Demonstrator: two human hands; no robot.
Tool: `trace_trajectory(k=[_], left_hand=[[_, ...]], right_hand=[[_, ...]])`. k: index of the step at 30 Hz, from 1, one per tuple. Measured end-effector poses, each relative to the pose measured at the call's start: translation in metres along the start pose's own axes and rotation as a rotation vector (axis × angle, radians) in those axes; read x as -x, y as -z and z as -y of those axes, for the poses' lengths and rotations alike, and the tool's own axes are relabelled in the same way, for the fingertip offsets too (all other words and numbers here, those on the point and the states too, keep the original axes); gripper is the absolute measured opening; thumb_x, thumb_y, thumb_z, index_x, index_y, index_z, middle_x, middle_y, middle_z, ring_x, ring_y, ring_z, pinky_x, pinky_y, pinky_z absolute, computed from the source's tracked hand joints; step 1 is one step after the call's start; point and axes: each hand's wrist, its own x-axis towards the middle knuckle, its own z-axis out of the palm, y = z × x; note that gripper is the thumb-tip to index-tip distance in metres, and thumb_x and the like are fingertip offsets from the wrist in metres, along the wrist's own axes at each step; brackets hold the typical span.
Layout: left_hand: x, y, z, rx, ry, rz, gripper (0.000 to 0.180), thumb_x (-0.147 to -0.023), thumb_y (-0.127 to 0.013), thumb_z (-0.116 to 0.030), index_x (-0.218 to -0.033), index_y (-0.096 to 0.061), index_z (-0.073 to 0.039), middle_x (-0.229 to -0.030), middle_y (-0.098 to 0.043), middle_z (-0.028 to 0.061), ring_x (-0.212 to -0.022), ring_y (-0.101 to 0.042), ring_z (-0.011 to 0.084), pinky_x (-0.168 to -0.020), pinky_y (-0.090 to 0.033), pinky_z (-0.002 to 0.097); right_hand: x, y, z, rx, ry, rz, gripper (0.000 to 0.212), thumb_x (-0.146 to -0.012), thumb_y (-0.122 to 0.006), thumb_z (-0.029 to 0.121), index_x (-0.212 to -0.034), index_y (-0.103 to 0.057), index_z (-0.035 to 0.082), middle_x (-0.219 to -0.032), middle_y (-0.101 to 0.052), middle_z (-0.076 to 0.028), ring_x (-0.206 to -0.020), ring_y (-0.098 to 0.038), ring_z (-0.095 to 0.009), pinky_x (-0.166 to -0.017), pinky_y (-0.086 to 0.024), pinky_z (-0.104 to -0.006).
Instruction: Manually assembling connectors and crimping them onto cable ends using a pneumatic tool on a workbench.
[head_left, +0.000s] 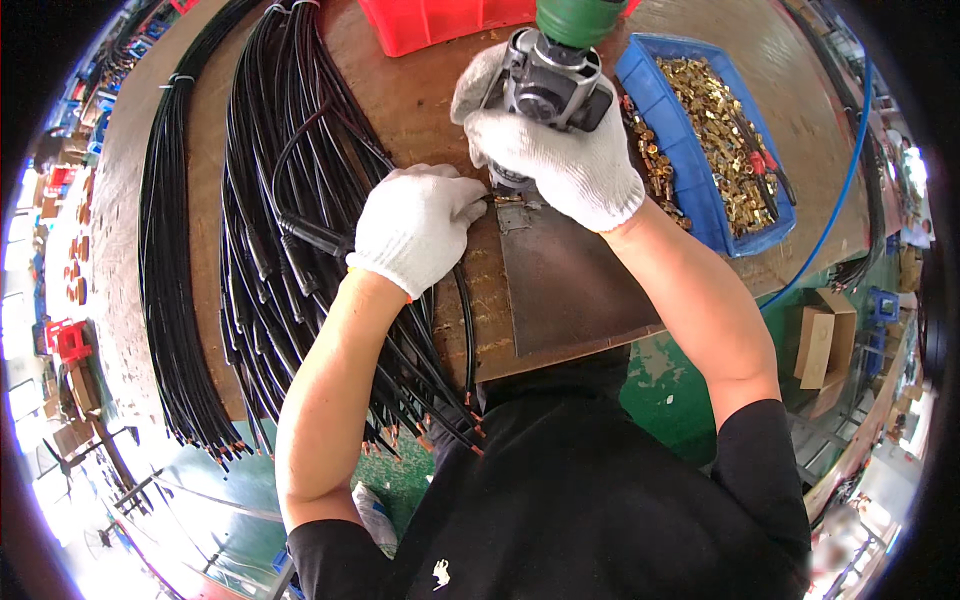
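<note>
My right hand, in a white knit glove, is wrapped around the metal head of an upright power tool with a green body. My left hand, gloved too, is closed with its fingertips pinched by the foot of the tool. A black cable runs out from under that hand, and its end at the fingertips is mostly hidden. Small brass-coloured metal shows just beside the fingertips, at the tool's foot. Next to my left wrist lies a black cable with a thick sleeve.
Bundles of black cables with bare copper ends lie left and hang over the table edge. A blue tray of brass fittings and red-handled pliers stands right. Behind is a red bin; a blue hose curves at right.
</note>
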Motion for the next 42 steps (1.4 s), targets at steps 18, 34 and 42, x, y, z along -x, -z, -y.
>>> trace_trajectory(k=[18, 34, 42], left_hand=[[0.012, 0.037, -0.026, -0.048, 0.147, 0.02, 0.023, -0.101, -0.066, -0.027, -0.109, -0.074, -0.007, -0.1, -0.074, 0.0182, -0.098, -0.072, 0.0411, -0.086, -0.056, 0.0501], [-0.007, 0.01, -0.031, -0.077, 0.132, 0.174, 0.039, -0.095, -0.073, -0.034, -0.124, -0.076, -0.009, -0.112, -0.076, 0.018, -0.103, -0.073, 0.0391, -0.09, -0.057, 0.0465], [0.012, 0.02, -0.044, -0.119, 0.002, 0.003, 0.028, -0.092, -0.078, -0.03, -0.114, -0.081, -0.014, -0.091, -0.075, 0.0128, -0.085, -0.074, 0.034, -0.076, -0.058, 0.0443]], right_hand=[[0.001, 0.208, 0.063, 0.597, -0.561, -0.404, 0.025, -0.092, -0.083, 0.02, -0.103, -0.063, 0.009, -0.071, -0.062, -0.001, -0.054, -0.059, -0.013, -0.049, -0.047, -0.0322], [0.114, 0.035, 0.021, 1.041, 0.1, 0.168, 0.024, -0.085, -0.085, 0.024, -0.105, -0.075, 0.015, -0.089, -0.07, -0.009, -0.077, -0.072, -0.033, -0.065, -0.058, -0.0445], [0.104, 0.043, 0.01, 0.562, -0.226, -0.031, 0.029, -0.103, -0.074, 0.014, -0.129, -0.071, 0.002, -0.107, -0.077, -0.011, -0.099, -0.072, -0.013, -0.089, -0.056, -0.0315]])
